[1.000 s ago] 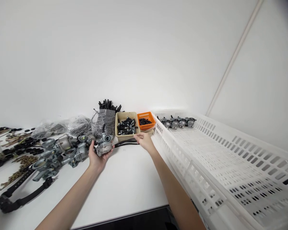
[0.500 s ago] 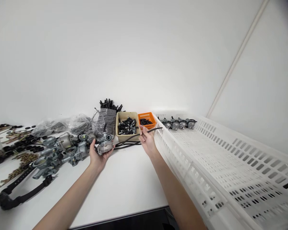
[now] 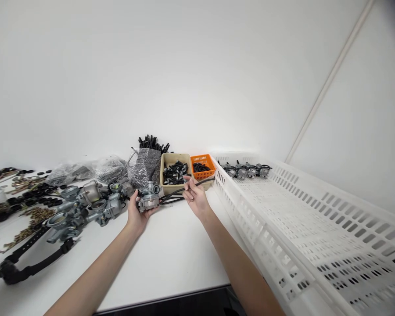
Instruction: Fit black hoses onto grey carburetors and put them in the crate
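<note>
My left hand (image 3: 139, 216) is closed around a grey metal carburetor (image 3: 149, 198), holding it just above the white table. A short black tube sticks up from its top. In my right hand (image 3: 196, 197) a thin black rubber hose (image 3: 205, 180) is pinched between thumb and fingers. One end of the hose points right toward the white crate, while the other runs left toward the carburetor; whether it is joined there I cannot tell. More black hoses (image 3: 173, 200) lie on the table behind, between my hands.
A beige bin (image 3: 175, 189) of black fittings and an orange basket (image 3: 202, 175) of black pieces stand behind my hands. At right, a long white crate (image 3: 250, 228) holds several carburetors (image 3: 246, 170). More carburetors (image 3: 102, 210), a black strap (image 3: 42, 265) and brass parts (image 3: 36, 221) lie left.
My right hand has shifted left along the hose, closer to the carburetor. My left hand still holds the carburetor, slightly further right in the view.
</note>
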{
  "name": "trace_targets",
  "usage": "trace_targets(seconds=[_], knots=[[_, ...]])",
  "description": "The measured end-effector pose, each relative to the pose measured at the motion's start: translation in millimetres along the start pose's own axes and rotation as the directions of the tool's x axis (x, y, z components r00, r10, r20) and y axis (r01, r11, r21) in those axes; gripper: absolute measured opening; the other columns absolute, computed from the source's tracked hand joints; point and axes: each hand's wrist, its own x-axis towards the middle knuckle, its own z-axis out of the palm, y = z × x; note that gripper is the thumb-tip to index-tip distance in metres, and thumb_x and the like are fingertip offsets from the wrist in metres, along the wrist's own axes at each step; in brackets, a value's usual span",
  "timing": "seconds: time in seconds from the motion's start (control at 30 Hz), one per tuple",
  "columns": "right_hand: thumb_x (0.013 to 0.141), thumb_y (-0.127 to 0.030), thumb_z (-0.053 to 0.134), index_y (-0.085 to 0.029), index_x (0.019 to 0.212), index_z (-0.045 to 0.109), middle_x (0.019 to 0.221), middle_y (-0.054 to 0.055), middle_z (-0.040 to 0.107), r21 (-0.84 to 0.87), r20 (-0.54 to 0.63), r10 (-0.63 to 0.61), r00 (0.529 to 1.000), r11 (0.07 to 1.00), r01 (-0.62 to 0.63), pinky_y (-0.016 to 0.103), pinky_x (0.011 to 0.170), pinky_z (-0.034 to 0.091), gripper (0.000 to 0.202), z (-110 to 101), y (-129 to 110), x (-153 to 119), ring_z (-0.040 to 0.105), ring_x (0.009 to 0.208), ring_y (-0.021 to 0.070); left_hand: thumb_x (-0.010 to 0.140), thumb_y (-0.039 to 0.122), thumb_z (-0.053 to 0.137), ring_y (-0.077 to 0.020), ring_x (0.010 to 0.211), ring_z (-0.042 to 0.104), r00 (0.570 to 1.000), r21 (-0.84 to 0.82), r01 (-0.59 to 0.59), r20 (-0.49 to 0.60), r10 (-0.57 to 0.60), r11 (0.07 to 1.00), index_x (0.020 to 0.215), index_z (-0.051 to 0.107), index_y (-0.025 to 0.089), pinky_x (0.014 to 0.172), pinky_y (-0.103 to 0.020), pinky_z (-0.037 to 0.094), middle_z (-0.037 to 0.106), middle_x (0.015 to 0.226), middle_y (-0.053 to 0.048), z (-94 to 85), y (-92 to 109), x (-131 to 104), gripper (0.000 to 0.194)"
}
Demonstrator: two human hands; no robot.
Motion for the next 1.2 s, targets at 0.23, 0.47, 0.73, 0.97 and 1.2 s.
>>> trace_targets(seconds=[0.23, 0.47, 0.73, 0.97, 1.2], knots=[[0.077, -0.038, 0.067, -0.019, 0.092, 0.066, 0.065, -0.004, 0.052, -0.087, -0.029, -0.019, 0.999, 0.996, 0.016, 0.019, 0.037, 0.022, 0.024, 1, 3, -1, 0.024, 0.039, 0.0021, 0.086, 0.042, 0.046, -0.0239, 0.068, 0.07, 1.0, 0.024, 0.011, 0.015, -0.011, 1.0, 0.097, 0.06, 0.012, 0.055, -0.034, 0.058, 0.072, 0.08, -0.011, -0.9, 0, 2, 0.034], [0.07, -0.044, 0.071, -0.019, 0.077, 0.066, 0.063, 0.0, 0.06, -0.687, 0.022, -0.038, 0.999, 0.726, 0.043, 0.021, 0.043, 0.038, 0.026, -7, 41, 0, 0.049, 0.049, 0.0094, 0.086, 0.041, 0.047, -0.0228, 0.066, 0.07, 1.0, 0.03, 0.0, 0.009, -0.001, 1.0, 0.094, 0.06, 0.013, 0.056, -0.034, 0.057, 0.071, 0.079, -0.009, -0.6, 0, 0, 0.032], [0.073, -0.038, 0.068, -0.017, 0.077, 0.067, 0.087, 0.005, 0.065, -0.727, 0.139, -0.155, 0.978, 0.654, 0.207, 0.029, 0.069, 0.054, 0.021, -1, 57, -7, 0.064, 0.077, 0.0168, 0.084, 0.038, 0.051, -0.0214, 0.068, 0.069, 1.0, 0.022, -0.028, 0.0, 0.028, 0.999, 0.092, 0.061, 0.015, 0.058, -0.037, 0.059, 0.071, 0.08, -0.006, -2.9, -2, 4, 0.027], [0.079, -0.042, 0.062, -0.017, 0.084, 0.064, 0.088, 0.007, 0.07, -0.718, 0.115, -0.083, 0.99, 0.682, 0.141, 0.036, 0.077, 0.055, 0.025, 1, 63, -9, 0.068, 0.082, 0.0201, 0.084, 0.037, 0.052, -0.0201, 0.068, 0.069, 0.999, 0.013, -0.031, -0.008, 0.032, 0.999, 0.092, 0.061, 0.014, 0.061, -0.036, 0.059, 0.071, 0.08, -0.007, 0.1, -1, 1, 0.026], [0.079, -0.048, 0.061, -0.017, 0.082, 0.061, 0.096, 0.009, 0.072, -0.689, 0.128, -0.045, 0.991, 0.715, 0.121, 0.038, 0.084, 0.054, 0.031, -5, 67, -8, 0.069, 0.09, 0.0222, 0.083, 0.038, 0.053, -0.0206, 0.07, 0.069, 1.0, 0.018, -0.03, 0.006, 0.03, 0.999, 0.092, 0.06, 0.014, 0.061, -0.036, 0.059, 0.071, 0.081, -0.007, -2.3, -1, 2, 0.026]])
